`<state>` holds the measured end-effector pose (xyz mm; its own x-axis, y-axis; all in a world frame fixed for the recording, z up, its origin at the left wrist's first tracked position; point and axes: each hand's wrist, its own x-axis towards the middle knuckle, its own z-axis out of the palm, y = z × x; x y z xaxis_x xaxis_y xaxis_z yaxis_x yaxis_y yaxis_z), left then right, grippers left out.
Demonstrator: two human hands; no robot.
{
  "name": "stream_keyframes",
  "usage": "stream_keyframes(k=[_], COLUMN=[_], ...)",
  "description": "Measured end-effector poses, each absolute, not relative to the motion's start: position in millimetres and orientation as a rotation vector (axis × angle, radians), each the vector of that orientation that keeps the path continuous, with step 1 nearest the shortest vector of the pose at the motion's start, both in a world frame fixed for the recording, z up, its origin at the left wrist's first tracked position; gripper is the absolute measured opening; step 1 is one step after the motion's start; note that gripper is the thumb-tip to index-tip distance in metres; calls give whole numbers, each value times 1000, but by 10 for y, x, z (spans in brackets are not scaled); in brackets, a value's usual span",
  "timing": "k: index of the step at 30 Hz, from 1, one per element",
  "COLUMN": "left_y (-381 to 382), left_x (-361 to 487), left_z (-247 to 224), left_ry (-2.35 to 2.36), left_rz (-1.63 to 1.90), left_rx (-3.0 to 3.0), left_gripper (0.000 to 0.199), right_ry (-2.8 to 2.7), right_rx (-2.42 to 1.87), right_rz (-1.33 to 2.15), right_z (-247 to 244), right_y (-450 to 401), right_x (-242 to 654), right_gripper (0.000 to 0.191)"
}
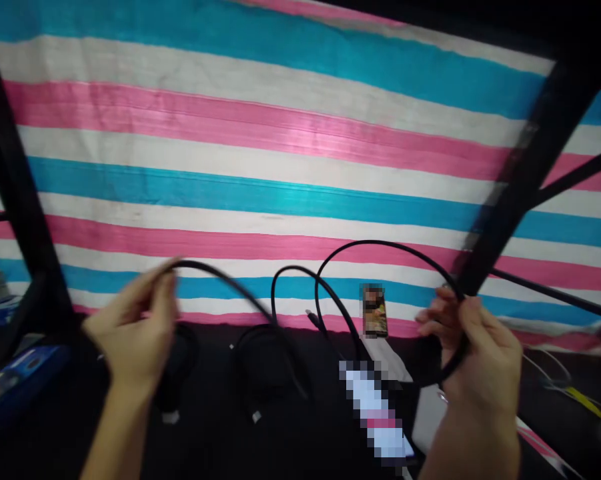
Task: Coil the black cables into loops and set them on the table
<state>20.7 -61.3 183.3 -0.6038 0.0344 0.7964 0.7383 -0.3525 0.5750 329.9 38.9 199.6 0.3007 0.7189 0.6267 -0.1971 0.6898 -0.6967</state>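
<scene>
A black cable [377, 243] runs in loose loops between my two hands, lifted above a dark surface. My left hand [139, 323] pinches one stretch of it between thumb and fingers, and the cable arcs away to the right. At the right, my right hand [480, 340] is closed on a looped part of the same cable. A dark plug end [312, 317] hangs near the middle of the loops. Both hands and parts of the cable are slightly blurred.
Below lie a lit phone [377, 413], its screen pixelated, and other coiled black cables [240, 357]. A small picture-like item [376, 312] stands behind. Blue boxes [23, 380] sit left, a white object [429, 417] right. Black frame posts [525, 167] flank a striped sheet [280, 133].
</scene>
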Motion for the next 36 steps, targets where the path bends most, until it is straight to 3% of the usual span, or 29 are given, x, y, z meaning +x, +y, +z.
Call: stream_keyframes(k=[3, 6, 11, 16, 17, 19, 20, 28, 32, 34, 36], left_y=[-517, -418, -398, -483, -481, -454, -434, -358, -461, -533, -574], left_x=[610, 839, 792, 726, 713, 671, 645, 487, 320, 233, 213], left_z=[1851, 1823, 1809, 1873, 1872, 1857, 1847, 1855, 1902, 1916, 1910], left_ry=[-1373, -1380, -1359, -1486, -1567, -1735, -1794, -1921, -1700, -1718, -1822], left_rz=[-1788, -1675, -1754, -1524, -1541, -1698, -1820, -2611, -2818, -2697, -2446], left_rx=[-1484, -1557, -1566, -1921, -2020, -2145, -2150, -1602, -1719, -2035, -2289], left_gripper=[21, 22, 21, 76, 68, 27, 17, 24, 29, 34, 26], right_ry=[-1521, -1794, -1808, -1820, -1817, -1778, -1757, -2064, -1966, -1807, -1662], right_rx=[-565, -662, -664, -560, -545, -549, -557, -555, -633, -627, -621], right_rz=[907, 1059, 922, 741, 712, 656, 644, 960, 1107, 1224, 1285], right_z=[2014, 2007, 1985, 1978, 1974, 1962, 1955, 1945, 1878, 1831, 1800], right_y=[181, 30, 32, 30, 32, 50, 66, 147, 267, 363, 438], right_x=[2956, 2617, 2491, 2572, 2564, 2527, 2504, 2352, 2304, 2288, 2265], right_gripper=[28, 35, 28, 19, 17, 15, 15, 64, 34, 28, 32])
